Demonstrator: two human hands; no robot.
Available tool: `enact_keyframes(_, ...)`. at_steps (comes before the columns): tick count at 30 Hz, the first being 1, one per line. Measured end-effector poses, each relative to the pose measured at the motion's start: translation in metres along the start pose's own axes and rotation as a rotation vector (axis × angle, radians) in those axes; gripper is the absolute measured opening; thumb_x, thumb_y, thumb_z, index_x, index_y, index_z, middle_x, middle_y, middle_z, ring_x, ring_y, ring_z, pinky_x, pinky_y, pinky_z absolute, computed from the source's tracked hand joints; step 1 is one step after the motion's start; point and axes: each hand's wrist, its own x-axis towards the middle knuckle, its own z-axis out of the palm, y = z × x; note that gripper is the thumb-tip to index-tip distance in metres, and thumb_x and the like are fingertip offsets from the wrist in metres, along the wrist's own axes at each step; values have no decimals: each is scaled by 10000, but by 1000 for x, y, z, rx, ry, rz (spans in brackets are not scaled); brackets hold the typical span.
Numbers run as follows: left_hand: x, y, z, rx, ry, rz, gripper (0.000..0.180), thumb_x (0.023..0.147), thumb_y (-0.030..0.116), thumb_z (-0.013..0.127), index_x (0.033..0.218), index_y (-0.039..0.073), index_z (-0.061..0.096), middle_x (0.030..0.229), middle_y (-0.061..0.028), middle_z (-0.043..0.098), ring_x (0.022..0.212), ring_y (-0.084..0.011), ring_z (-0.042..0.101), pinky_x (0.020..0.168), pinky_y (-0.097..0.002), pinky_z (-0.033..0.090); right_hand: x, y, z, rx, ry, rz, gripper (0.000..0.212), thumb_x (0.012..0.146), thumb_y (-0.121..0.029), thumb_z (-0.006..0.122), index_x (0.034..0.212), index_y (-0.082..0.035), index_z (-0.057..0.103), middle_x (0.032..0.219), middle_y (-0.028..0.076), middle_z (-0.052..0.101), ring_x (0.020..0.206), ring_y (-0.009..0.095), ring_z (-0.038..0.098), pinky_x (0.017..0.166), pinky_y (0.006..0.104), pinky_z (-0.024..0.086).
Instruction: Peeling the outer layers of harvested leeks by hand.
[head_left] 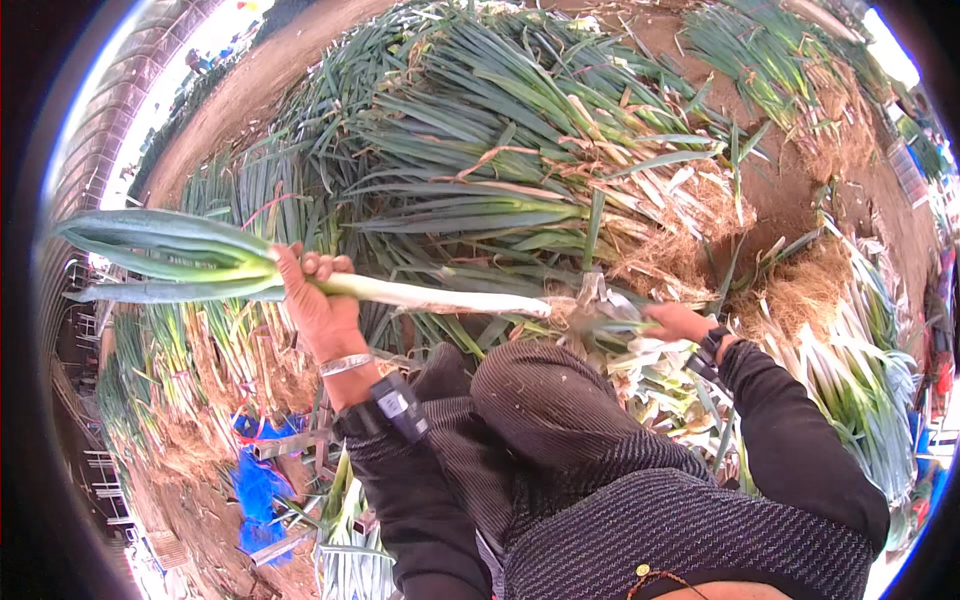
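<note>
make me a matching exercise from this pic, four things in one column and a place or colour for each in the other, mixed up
1. Held leek-like stalk
2. Bracelet
3. Plastic material
4. Trousers

A. Blue, lower left of the view
B. Dark, striped
C. In the left hand
D. Silvery

Pairs: 1-C, 2-D, 3-A, 4-B

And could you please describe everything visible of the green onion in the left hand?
The green onion is long, its white shank turning green toward broad blue-green leaves fanning leftward. It is held nearly level, root end rightward and slightly lower, before a heap of other onions. The left hand grips it near where the leaves begin; blur hides whether anything touches its root end.
</note>
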Motion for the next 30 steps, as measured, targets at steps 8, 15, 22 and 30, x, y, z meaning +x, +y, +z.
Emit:
enact_keyframes(8, -18, -60, 28, 135, 84, -209, 494, 843, 433, 699, 1149, 103, 494, 885, -23, 530, 856, -183, 541, 761, -401, 455, 110, -227, -103, 338, 554, -443, 388, 810, -133, 696, 1180, -81, 587, 1027, 92, 613, 941, 240, 615, 815, 349, 515)
enact_keyframes(15, -20, -76, 25, 197, -82, -497, 447, 897, 470, 608, 1070, 70, 508, 948, -68, 574, 907, -237, 582, 780, -405, 476, 161, -295, -114, 440, 767, -517, 392, 785, -165, 703, 1138, -64, 567, 1027, 145, 584, 933, 359, 595, 805, 432, 503)
enact_keyframes(22, -18, -68, 16, 144, -187, -510, 297, 883, 283, 666, 1088, 89, 576, 1039, -40, 615, 941, -204, 595, 811, -347, 487, 167, -290, -122, 613, 729, -427, 372, 802, -40, 688, 1149, -27, 555, 980, 96, 602, 914, 206, 621, 835, 331, 499)
enact_keyframes(30, -24, -67, 30, 108, -134, -258, 353, 867, 113, 686, 1189, 70, 547, 1055, -67, 631, 994, -225, 599, 864, -380, 505, 167, -294, -137, 655, 590, -565, 326, 812, -39, 691, 1103, -1, 548, 931, 48, 610, 831, 121, 582, 765, 294, 488)
